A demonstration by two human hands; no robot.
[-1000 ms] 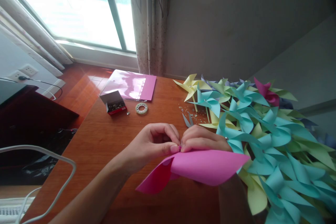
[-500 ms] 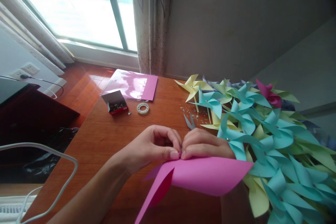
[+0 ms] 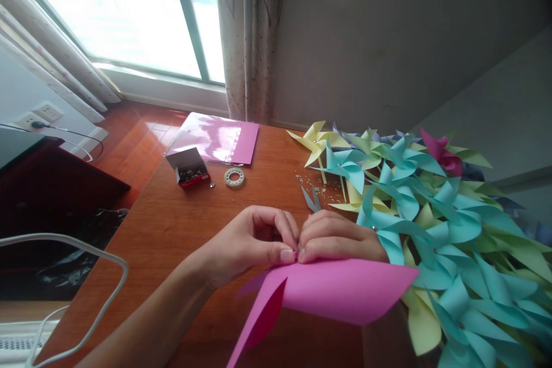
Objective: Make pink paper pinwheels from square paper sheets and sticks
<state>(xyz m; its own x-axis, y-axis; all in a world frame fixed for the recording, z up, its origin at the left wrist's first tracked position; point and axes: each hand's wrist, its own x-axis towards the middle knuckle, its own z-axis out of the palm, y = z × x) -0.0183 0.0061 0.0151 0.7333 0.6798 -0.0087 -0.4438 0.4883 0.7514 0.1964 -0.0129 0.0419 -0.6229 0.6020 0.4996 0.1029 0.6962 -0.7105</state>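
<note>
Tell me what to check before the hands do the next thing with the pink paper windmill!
1. Both hands on the pink paper: ok, left hand and right hand pinch it at the middle.
2. Flaps gathered at the centre: ok, fingertips press them together.
3. Pin through the centre: cannot tell, fingers hide it.
4. Red box of small metal bits open on the table: ok.
5. Scissors away from the fingers: ok, they lie behind the hands.
6. Finished pinwheels apart from the work: not ok, the pile lies against the right hand.
</note>
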